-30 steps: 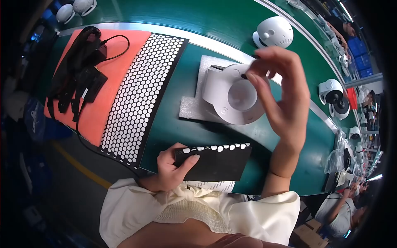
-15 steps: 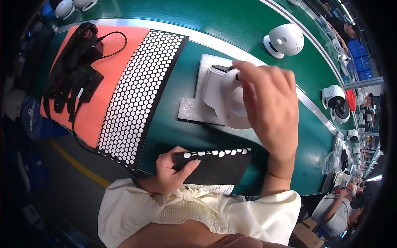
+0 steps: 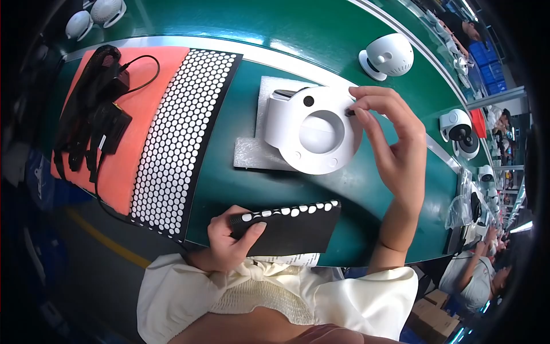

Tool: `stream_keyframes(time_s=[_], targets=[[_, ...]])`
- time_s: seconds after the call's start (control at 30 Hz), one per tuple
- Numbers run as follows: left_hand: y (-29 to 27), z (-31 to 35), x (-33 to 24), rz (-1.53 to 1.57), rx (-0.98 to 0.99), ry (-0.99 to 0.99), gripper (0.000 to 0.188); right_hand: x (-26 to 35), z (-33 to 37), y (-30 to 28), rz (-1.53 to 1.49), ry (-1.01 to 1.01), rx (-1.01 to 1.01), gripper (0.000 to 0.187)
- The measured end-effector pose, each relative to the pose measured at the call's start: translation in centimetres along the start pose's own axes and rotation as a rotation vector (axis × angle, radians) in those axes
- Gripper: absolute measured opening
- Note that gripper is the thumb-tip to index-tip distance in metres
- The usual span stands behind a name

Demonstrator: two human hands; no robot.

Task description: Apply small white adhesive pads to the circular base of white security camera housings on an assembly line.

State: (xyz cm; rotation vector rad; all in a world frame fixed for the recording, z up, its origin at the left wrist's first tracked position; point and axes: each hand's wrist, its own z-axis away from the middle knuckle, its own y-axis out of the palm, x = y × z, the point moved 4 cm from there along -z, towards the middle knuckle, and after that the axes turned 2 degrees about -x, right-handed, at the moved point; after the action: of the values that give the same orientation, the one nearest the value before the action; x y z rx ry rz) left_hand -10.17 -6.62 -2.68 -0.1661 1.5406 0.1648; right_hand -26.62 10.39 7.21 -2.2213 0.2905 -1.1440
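Observation:
A white round device [image 3: 269, 123] lies with its ring-shaped base [image 3: 292, 146] facing up. On the base's upper left sits a round black foot pad [image 3: 309, 101]. My right hand [image 3: 398, 135] is at the base's upper right edge, thumb and a finger pinched on another small black foot pad [image 3: 350, 113]; whether it touches the base cannot be told. My left hand [image 3: 229, 238] holds a folded black sheet of foot pads [image 3: 286, 229] near the bench's front edge, with a row of white dots along its fold.
Under the device is a pale foam block [image 3: 249, 152]. At left, a large white-dotted black sheet [image 3: 172, 132] lies beside pink foam [image 3: 152, 74] bearing black power adapters [image 3: 114, 129]. White cameras [image 3: 389, 54] stand on the green belt [image 3: 275, 26] beyond. People work at far right.
My right hand has moved right and off the middle of the base, uncovering the black pad at its upper left. The left hand still holds the folded sheet.

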Motion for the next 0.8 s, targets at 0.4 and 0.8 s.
stream_keyframes(time_s=[0.4,0.8], targets=[[0.0,0.1,0.1,0.009,-0.027,-0.007,0.01,1.4,1.5,0.9,0.495,-0.324,-0.086,0.019],[0.4,-0.1,-0.5,0.057,0.087,0.064,0.011,0.7,3.3,-1.7,0.211,0.031,-0.047,0.04]])
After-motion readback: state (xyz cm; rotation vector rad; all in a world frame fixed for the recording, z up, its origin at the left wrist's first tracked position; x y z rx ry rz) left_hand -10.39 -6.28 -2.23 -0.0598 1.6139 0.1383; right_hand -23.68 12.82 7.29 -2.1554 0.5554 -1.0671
